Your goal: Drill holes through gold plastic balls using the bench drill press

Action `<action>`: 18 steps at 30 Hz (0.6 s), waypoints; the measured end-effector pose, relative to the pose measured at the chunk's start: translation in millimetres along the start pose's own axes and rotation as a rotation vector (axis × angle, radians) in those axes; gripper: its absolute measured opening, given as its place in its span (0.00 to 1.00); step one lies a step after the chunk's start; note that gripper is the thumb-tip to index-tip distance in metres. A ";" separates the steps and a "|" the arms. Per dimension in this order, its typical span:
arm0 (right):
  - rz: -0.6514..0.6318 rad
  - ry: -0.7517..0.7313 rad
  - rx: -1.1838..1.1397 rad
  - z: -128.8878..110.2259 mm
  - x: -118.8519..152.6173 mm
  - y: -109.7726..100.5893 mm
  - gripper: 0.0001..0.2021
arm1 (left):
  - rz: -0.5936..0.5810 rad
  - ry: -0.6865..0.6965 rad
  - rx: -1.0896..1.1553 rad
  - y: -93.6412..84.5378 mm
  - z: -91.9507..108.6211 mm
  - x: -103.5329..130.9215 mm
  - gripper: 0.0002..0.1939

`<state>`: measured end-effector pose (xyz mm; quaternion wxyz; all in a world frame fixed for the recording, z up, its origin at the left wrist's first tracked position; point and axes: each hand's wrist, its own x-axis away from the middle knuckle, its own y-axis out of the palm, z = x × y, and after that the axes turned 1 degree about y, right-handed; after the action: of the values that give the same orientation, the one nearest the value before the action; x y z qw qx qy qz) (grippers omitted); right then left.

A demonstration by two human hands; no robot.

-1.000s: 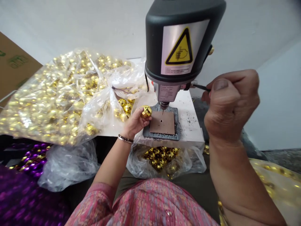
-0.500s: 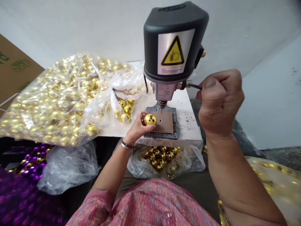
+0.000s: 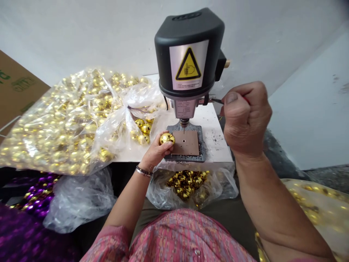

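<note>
A gold mirrored ball (image 3: pixel 167 138) is gripped between the thumb and fingers of my left hand (image 3: pixel 158 150), at the left edge of a brown board (image 3: pixel 188 145). That board lies on the grey base (image 3: pixel 201 157) of a small drill press (image 3: pixel 189 58) and has a hole near its middle. Above the hole points the thin drill bit (image 3: pixel 184 130), apart from the ball. My right hand (image 3: pixel 247 116) is closed around the feed lever (image 3: pixel 217 100) on the press's right side; most of the grip is hidden by my fingers.
A big clear bag of gold balls (image 3: pixel 62 120) covers the left of the white table (image 3: pixel 131 155). Below the front edge hangs an open plastic bag (image 3: pixel 218 185) with gold balls. Purple balls (image 3: pixel 39 191) lie lower left, a cardboard box (image 3: pixel 21 87) stands far left. Dark shavings dot the table's right side.
The whole view has shifted, so the press sits further left in the picture. My left hand with the ball has moved slightly left, away from the bit. My right hand stays on the lever.
</note>
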<state>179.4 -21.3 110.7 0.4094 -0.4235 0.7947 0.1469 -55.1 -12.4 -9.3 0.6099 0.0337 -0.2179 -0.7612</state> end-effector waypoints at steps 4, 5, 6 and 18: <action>0.057 0.033 -0.010 -8.7 -17.1 3.1 0.14 | -0.029 -0.049 0.034 -4.7 0.7 0.4 0.42; 0.059 0.041 -0.002 -10.4 -23.8 4.1 0.15 | -0.037 -0.065 0.042 -5.6 1.3 0.6 0.42; 0.047 0.054 0.009 -11.8 -31.2 5.0 0.15 | -0.045 -0.075 0.045 -6.3 2.2 0.5 0.42; -0.074 0.360 -0.073 -4.0 -105.5 35.2 0.14 | 0.048 0.023 -0.426 9.1 16.9 -18.2 0.33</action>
<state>181.7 55.8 190.9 0.2499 -0.4866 0.8331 0.0822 -47.5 8.2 5.5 0.6237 -0.0925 -0.0458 -0.7748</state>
